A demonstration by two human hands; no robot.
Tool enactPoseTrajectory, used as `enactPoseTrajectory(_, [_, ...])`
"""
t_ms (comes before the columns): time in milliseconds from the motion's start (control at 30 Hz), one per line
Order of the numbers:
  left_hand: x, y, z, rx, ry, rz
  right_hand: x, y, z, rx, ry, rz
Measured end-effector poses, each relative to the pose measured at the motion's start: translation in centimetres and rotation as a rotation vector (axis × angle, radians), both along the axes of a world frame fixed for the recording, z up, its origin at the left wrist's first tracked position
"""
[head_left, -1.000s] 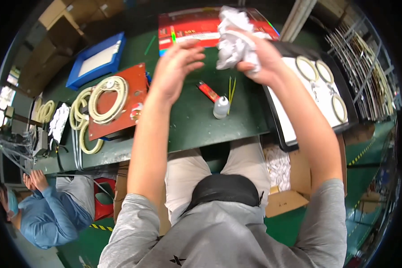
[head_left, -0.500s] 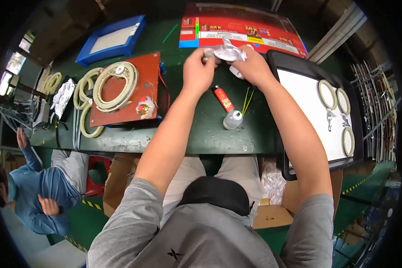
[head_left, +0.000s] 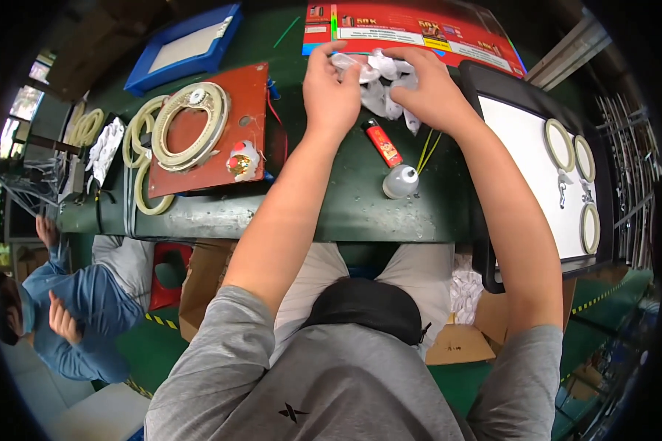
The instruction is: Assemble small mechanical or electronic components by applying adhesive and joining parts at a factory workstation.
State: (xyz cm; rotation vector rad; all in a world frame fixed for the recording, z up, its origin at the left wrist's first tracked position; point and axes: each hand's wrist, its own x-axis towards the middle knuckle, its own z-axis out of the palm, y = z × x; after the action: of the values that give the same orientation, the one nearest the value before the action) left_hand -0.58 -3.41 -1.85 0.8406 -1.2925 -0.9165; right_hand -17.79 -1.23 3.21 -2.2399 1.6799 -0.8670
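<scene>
Crumpled white, partly translucent plastic wrappers (head_left: pixel 379 95) lie bunched between my two hands at the far middle of the dark green table. My left hand (head_left: pixel 331 95) has a wrapper between its thumb and forefinger. My right hand (head_left: pixel 438 92) curves around the other side of the bunch, thumb and forefinger wide apart; its other fingers are hidden. Nearer to me lie a red lighter (head_left: pixel 382 143) and a small translucent round bottle (head_left: pixel 401 182). Thin yellow-green sticks (head_left: pixel 426 153) rest beside the bottle.
To the left, a reddish-brown board (head_left: pixel 251 103) carries a cream ring (head_left: pixel 166 158). A blue tray (head_left: pixel 224 44) stands behind it. At right, a black-rimmed tray (head_left: pixel 485 253) holds several cream rings. A red printed sheet (head_left: pixel 390 18) lies at the back. Another person (head_left: pixel 88 301) sits at left.
My hands have moved apart, and the silvery-white bundle they held together now shows as loose wrappers spread between them. The view has shifted slightly, moving the table things in the picture.
</scene>
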Motion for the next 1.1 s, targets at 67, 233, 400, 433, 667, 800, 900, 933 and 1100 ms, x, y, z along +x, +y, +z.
enactPoseTrajectory(67, [0.0, 0.2, 0.4, 0.001, -0.042, -0.023, 0.4, -0.3, 0.0, -0.075, -0.097, 0.097])
enactPoseTrajectory(233, [-0.7, 1.2, 0.4, -0.121, -0.026, -0.076, 0.2, -0.7, -0.2, -0.023, -0.300, 0.304])
enactPoseTrajectory(400, [0.1, 1.3, 0.9, -0.069, -0.029, -0.005, 0.7, -0.9, 0.3, 0.076, -0.306, 0.172])
enactPoseTrajectory(433, [0.1, 1.2, 1.0, -0.087, 0.024, -0.043, 0.9, -0.7, 0.3, 0.084, -0.395, 0.214])
enactPoseTrajectory(667, [0.1, 0.7, 0.2, -0.165, -0.296, 0.147, 0.0, -1.7, -0.1, -0.020, -0.439, 0.048])
enactPoseTrajectory(800, [0.6, 0.4, 0.1, 0.003, -0.121, 0.123, -0.5, -1.3, -0.2, -0.160, -0.358, -0.008])
enactPoseTrajectory(900, [0.4, 0.6, 0.7, 0.011, 0.008, 0.037, 0.3, -0.7, 0.3, -0.099, -0.449, 0.042])
enactPoseTrajectory(933, [0.3, 0.7, 1.0, 0.014, 0.042, -0.008, 0.7, -0.6, 0.5, -0.115, -0.473, 0.066])
enactPoseTrajectory(1100, [0.0, 1.8, 1.7, -0.137, -0.323, 0.025, 1.2, -0.2, 1.3, 0.025, -0.734, 0.206])
